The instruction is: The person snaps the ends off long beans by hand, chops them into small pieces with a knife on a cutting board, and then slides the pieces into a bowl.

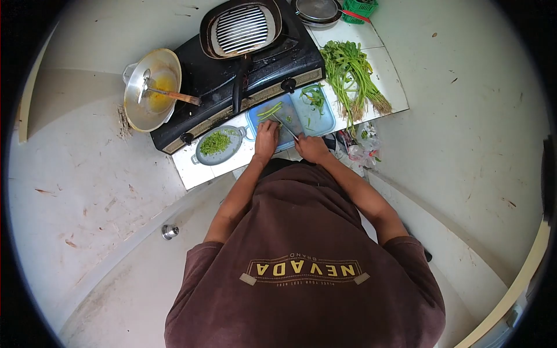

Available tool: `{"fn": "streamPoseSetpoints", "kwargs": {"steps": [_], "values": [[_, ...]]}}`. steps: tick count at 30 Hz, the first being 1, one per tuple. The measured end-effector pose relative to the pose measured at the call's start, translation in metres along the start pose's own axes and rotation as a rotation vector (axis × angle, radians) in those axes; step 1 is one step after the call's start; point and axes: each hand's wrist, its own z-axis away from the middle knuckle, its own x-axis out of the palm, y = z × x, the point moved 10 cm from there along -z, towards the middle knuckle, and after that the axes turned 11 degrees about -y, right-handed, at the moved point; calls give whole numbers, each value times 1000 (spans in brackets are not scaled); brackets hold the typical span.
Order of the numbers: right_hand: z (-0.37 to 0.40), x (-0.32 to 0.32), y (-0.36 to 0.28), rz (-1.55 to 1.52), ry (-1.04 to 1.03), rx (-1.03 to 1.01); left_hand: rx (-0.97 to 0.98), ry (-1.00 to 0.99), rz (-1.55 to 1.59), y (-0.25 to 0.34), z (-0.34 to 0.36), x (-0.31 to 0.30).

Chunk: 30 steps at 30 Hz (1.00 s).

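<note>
A blue cutting board [321, 123] lies on the white tiled counter in front of the stove. My right hand [312, 149] is closed around the handle of a knife [285, 126], whose blade points up and left over the board. My left hand [267, 138] rests at the board's left part with its fingers bent near the blade, against green stalks [270, 111]; what the fingertips hold is too small to make out. Cut leaves [313, 97] lie on the board's right part. Left of the board, a grey oval dish [236, 141] holds chopped greens [215, 142].
Behind the board is a black stove [203, 87] with a square pan [241, 30] on it. A large bowl [134, 110] with a ladle stands at the left. Rooted greens [355, 78] lie at the right, near a green basket [360, 8] and a strainer [318, 8].
</note>
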Motion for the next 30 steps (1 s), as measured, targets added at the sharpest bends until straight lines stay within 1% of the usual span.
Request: {"fn": "streamPoseSetpoints", "kwargs": {"steps": [2, 5, 8, 14, 18, 20, 23, 30], "values": [[3, 0, 1, 5, -5, -2, -25, -19, -13, -1, -4, 0], [1, 2, 2, -8, 56, -37, -46, -25, -4, -4, -5, 2], [3, 1, 2, -44, 45, -64, -55, -14, 18, -6, -6, 2], [-2, 8, 4, -50, -40, -26, -110, 22, 108, -10, -5, 4], [-1, 6, 4, -66, 40, -67, -109, 57, 143, -4, -3, -2], [0, 4, 2, -62, 46, -79, -95, 56, 116, -2, -2, -5], [0, 6, 4, -37, -25, -22, -89, 24, 57, -2, -3, -6], [1, 6, 5, -30, 11, -35, -104, 20, 33, -2, -3, -7]]}}
